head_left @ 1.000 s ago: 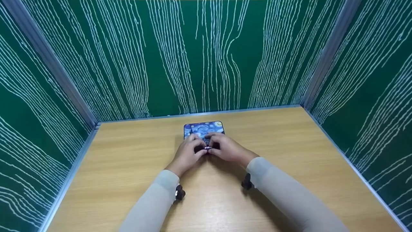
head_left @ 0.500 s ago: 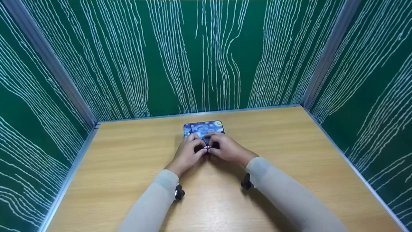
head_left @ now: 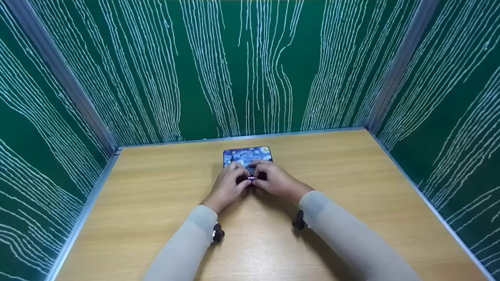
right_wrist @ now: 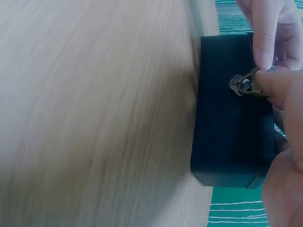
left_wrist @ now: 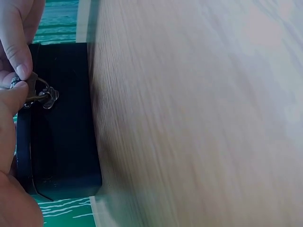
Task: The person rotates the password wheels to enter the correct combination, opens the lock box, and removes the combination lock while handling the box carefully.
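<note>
A box with a blue swirling painted lid (head_left: 247, 155) and dark sides stands on the table, its front facing me. From the metal clasp (left_wrist: 49, 98) on its front hangs a small brass-coloured padlock (left_wrist: 32, 86), its shackle through the clasp. Dark ridged dials show at the padlock's end, partly covered by fingertips. My left hand (head_left: 227, 185) pinches the padlock from the left, its other fingers on the box. From the right, my right hand (head_left: 276, 180) pinches the same padlock (right_wrist: 256, 88). Whether the shackle is latched cannot be seen.
The wooden table (head_left: 156, 195) spreads around the box. Green walls (head_left: 203, 70) with white wavy lines enclose it at the back and both sides. Metal framing (head_left: 242, 137) runs along the table's back edge. A small dark device (head_left: 218, 233) sits at each wrist.
Both hands stay at the padlock on the front of the box. The small shiny part between the fingertips looks slightly different; the box has not moved.
</note>
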A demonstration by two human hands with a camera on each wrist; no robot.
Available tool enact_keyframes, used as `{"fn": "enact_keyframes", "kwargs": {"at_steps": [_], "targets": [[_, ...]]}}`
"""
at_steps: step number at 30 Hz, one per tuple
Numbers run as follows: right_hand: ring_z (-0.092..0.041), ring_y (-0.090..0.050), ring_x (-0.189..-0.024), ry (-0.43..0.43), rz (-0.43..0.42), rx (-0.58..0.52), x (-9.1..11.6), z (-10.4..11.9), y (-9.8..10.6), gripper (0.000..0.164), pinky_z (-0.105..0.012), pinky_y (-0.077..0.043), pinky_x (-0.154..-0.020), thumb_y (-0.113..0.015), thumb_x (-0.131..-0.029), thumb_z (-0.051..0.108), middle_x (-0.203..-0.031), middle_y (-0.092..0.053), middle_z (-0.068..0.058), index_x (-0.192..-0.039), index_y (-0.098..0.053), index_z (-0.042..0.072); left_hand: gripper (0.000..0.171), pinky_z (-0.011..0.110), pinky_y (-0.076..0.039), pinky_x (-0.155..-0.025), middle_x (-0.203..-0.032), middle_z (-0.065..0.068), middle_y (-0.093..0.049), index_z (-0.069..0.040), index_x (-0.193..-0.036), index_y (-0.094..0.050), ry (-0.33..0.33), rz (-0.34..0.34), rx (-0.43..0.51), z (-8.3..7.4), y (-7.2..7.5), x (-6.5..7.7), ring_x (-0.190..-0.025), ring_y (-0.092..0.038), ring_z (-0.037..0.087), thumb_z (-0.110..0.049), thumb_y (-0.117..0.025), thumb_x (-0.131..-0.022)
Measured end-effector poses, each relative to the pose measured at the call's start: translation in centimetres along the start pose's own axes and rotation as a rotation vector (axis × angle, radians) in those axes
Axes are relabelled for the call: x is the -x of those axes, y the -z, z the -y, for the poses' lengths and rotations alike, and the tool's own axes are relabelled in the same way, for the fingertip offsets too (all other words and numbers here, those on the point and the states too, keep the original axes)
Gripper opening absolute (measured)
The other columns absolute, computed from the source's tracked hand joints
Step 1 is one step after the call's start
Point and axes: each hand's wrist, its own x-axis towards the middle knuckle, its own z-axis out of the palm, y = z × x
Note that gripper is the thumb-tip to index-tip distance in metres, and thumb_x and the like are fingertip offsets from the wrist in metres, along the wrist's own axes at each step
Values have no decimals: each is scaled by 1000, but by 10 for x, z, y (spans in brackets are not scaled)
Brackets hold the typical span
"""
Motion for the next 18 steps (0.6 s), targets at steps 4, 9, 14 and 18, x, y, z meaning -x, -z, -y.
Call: {"fn": "enact_keyframes", "kwargs": {"at_steps": [4,9,14,18], "targets": [[-41,-63,-151,-22,7,1,1,-1,-1,7,-55,-51,-128,-81,-103,8,-158,-68,-20,-99,-74,10,13,48,-52,-113,-127,3,-59,-19,-121,-79,15,8,3,0,0,1,-122,-59,25,-27,-76,-111],[-43,-62,-151,-25,10,4,1,1,0,7,-56,-50,-129,-81,-103,8,-158,-68,-20,-100,-74,9,15,49,-51,-117,-129,3,-60,-19,-122,-78,29,11,11,0,-1,1,-126,-59,26,-28,-76,-110],[-43,-61,-153,-42,21,3,1,2,1,7,-55,-48,-130,-81,-104,9,-159,-67,-20,-101,-74,10,15,50,-51,-120,-132,4,-60,-20,-123,-77,24,12,13,-1,0,1,-129,-59,27,-27,-77,-109],[-42,-61,-153,-55,25,0,1,1,1,7,-55,-48,-130,-80,-104,9,-160,-67,-19,-102,-74,12,13,49,-52,-118,-131,3,-60,-20,-121,-78,21,16,7,0,-1,1,-127,-59,26,-25,-77,-110]]}}
